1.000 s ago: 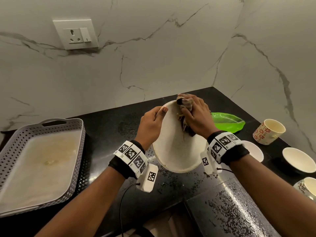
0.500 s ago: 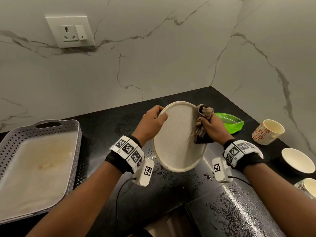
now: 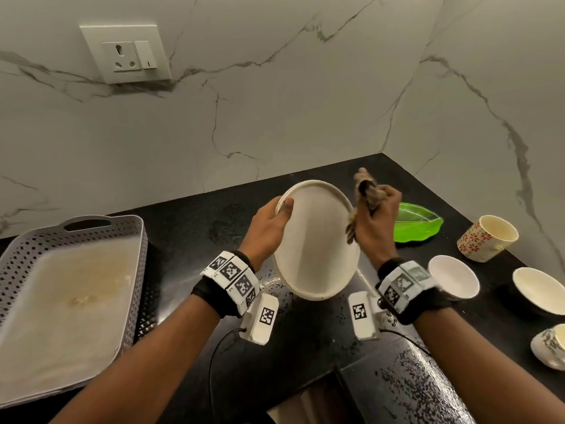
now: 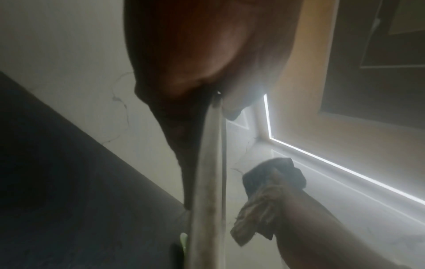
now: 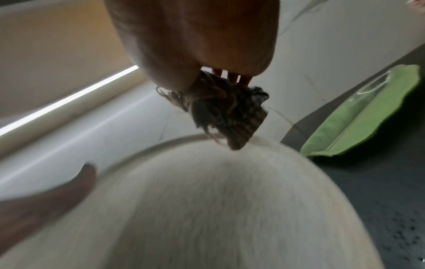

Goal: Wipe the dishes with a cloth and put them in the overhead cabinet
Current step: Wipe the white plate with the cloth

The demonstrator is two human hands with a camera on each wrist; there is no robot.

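A person's left hand grips the rim of a round, off-white speckled plate, tilted above the black stone counter. Their right hand clutches a bunched brown cloth beside the plate's right edge.

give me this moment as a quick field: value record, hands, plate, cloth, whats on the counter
left hand: grips the round white plate by its left rim, tilted above the black counter
right hand: bunched brown cloth in its grip, at the plate's right rim
counter right: green leaf-shaped dish, floral mug, white bowls
counter left: grey perforated tray
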